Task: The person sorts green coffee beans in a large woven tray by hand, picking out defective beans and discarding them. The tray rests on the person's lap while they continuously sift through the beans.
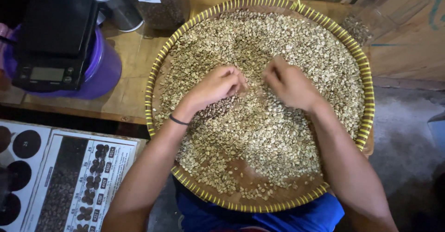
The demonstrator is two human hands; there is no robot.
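A big round woven tray [368, 93] with a yellow-and-dark striped rim rests on my lap and against a wooden table. It is covered with pale green coffee beans [278, 134], thinner near the front where the brown base shows. My left hand [215, 86], a dark band on its wrist, lies on the beans near the middle with fingers curled together as if pinching beans. My right hand [289, 84] sits just beside it, fingers also bunched down into the beans. Whether either hand grips beans is hidden.
A black digital scale [53, 42] sits on a purple tub [104, 70] at the left. A jar of dark beans [157, 3] and a metal cup [123, 12] stand behind. A clear container [380, 9] is at the back right. A printed bean chart [69, 181] lies lower left.
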